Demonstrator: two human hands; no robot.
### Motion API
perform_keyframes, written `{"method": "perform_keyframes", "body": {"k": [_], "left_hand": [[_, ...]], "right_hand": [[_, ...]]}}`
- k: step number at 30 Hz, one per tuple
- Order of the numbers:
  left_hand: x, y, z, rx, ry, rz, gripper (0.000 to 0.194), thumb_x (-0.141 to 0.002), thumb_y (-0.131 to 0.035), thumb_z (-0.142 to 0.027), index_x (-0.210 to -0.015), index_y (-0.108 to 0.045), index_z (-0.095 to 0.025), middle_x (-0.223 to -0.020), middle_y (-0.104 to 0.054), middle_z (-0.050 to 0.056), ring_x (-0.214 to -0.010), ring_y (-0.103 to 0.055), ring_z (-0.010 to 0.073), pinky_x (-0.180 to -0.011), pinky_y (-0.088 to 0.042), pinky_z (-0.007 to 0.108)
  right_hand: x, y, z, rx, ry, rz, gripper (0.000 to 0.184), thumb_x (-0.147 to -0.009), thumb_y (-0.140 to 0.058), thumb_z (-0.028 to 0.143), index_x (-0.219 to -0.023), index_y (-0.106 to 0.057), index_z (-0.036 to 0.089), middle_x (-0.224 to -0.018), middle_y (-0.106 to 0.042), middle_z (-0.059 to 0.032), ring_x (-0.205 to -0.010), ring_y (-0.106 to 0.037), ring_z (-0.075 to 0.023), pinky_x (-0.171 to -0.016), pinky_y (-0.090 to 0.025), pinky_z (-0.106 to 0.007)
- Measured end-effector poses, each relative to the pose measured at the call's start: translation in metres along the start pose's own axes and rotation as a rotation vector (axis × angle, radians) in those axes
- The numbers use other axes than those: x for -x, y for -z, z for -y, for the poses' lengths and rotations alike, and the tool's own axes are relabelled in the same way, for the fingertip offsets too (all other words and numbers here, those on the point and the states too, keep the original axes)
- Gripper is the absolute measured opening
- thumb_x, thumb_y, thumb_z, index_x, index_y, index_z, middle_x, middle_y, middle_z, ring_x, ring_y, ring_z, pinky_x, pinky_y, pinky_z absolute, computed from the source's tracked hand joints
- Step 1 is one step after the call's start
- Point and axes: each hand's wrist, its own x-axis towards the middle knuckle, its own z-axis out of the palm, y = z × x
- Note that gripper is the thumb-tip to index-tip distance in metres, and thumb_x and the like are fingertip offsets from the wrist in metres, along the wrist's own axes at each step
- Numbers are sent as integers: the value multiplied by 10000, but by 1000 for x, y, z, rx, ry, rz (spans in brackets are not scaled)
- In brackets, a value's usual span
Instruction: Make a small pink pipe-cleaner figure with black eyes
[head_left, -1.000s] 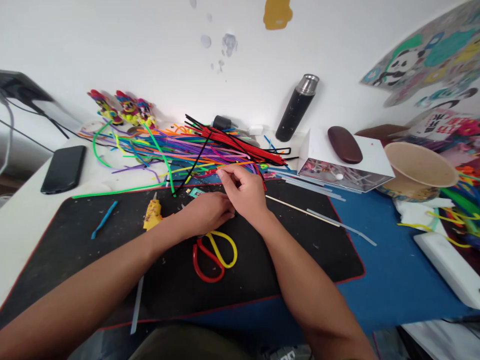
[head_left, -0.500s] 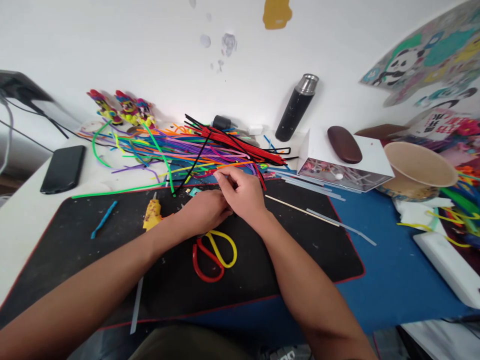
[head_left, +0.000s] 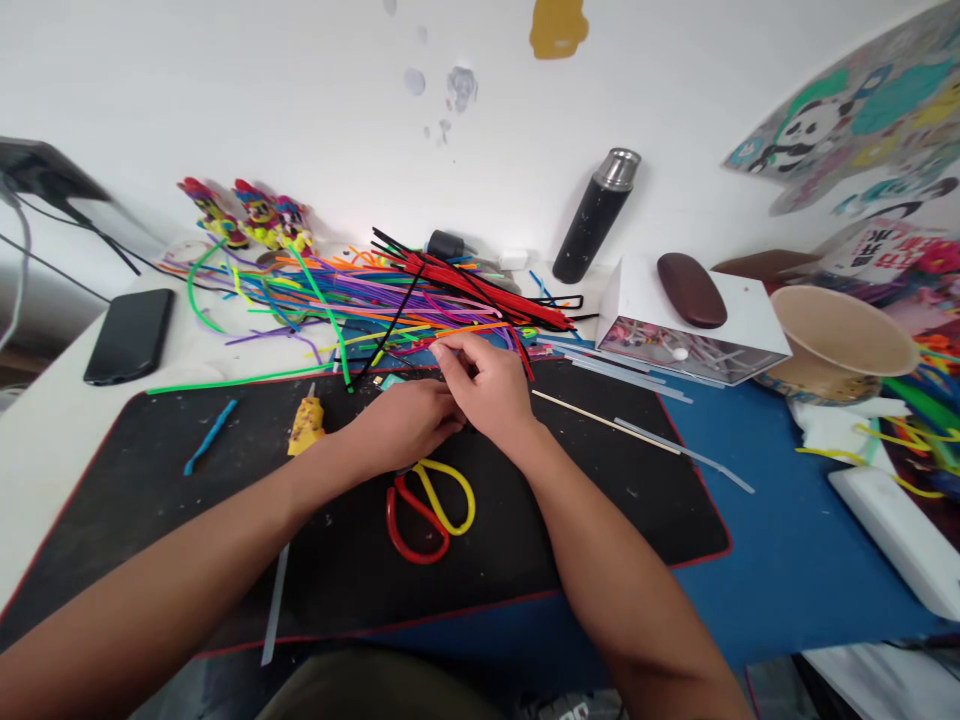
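- Scissors: lying on the black mat, one red loop and one yellow loop toward the wearer; the blade end runs out of sight at the left hand.
- Left hand: just above the scissors, palm down, fingers curled and turned toward the other hand. Grip: cannot tell; whatever the fingertips may hold is hidden.
- Right hand: meets or overlaps the left at the fingers, thumb and forefinger drawn close together. Grip: cannot tell whether anything is pinched.
- Yellow glue gun: nozzle pointing away from the wearer, partly covered by the left forearm; a translucent stick shows on the near side of that forearm.
- Blue piece: short, alone on the mat's left part.
- Wooden stick: to the right of the right hand, lying at a slant.
- Pipe cleaners: many colours, heaped beyond both hands.
- Farther out: black phone at left; three figurines behind the heap; black flask upright by the wall; white box with a maroon case on top; wide bowl beside the box.
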Motion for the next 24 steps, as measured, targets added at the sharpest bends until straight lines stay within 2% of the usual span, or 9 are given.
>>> {"method": "perform_keyframes", "body": {"k": [7, 12, 18, 24], "left_hand": [[-4, -6, -1, -17, 13, -6, 284, -988, -643, -194, -1240, -753, -124, -1205, -810, 180, -1139, -779, 344, -995, -622, 440], [-4, -9, -2, -20, 28, 9, 253, -982, -650, -182, -1200, -758, -114, -1184, -810, 190, -1145, -778, 350, -1000, -621, 438], [-3, -12, -1, -3, -25, -7, 181, -985, -642, -187, -1110, -767, -151, -1134, -826, 154, -1106, -790, 329, -978, -622, 423], [-3, -11, -1, -5, -30, -42, 187, -945, -703, -165, -1120, -766, -150, -1134, -826, 164, -1106, -786, 336, -977, -614, 431]], "right_hand": [[1, -1, 0, -11, 28, -11, 211, -1076, -625, 347, -1058, -804, 235, -814, -775, -4, -687, -687, -162, -702, -475, -276], [1, -1, 0, -4, 31, -15, 212, -1078, -623, 353, -1058, -802, 242, -833, -786, -6, -691, -693, -164, -701, -478, -279], [0, -1, -1, 2, 31, -21, 216, -1076, -620, 363, -1056, -802, 249, -832, -787, -5, -699, -693, -162, -700, -483, -272], [1, -1, 1, -20, 20, -7, 211, -1071, -622, 347, -1034, -802, 242, -786, -770, -3, -650, -668, -156, -673, -468, -273]]}}
